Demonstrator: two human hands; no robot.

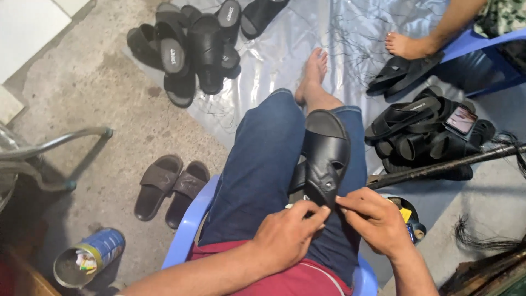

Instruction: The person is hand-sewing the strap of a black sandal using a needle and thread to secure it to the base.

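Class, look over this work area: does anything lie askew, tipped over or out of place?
Yes. A blue tin can lies tipped on its side on the concrete floor, scraps showing in its mouth. Loose dark threads litter the plastic sheet.

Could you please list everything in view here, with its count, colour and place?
black leather sandal: one, black, on the person's lap, pinched at its near edge by both hands
pile of black sandals: several, black, top left on the clear plastic sheet
second pile of black sandals: several, black, right of the legs
brown slide sandals: two, brown, on the concrete floor left of the chair
blue plastic chair: one, blue, under the person
open metal can: one, blue and gold, lying bottom left
dark metal rod: one, dark, right side
co-worker's bare foot: one, top right
left hand: pinch grip on the sandal's edge
right hand: pinch grip on the same edge
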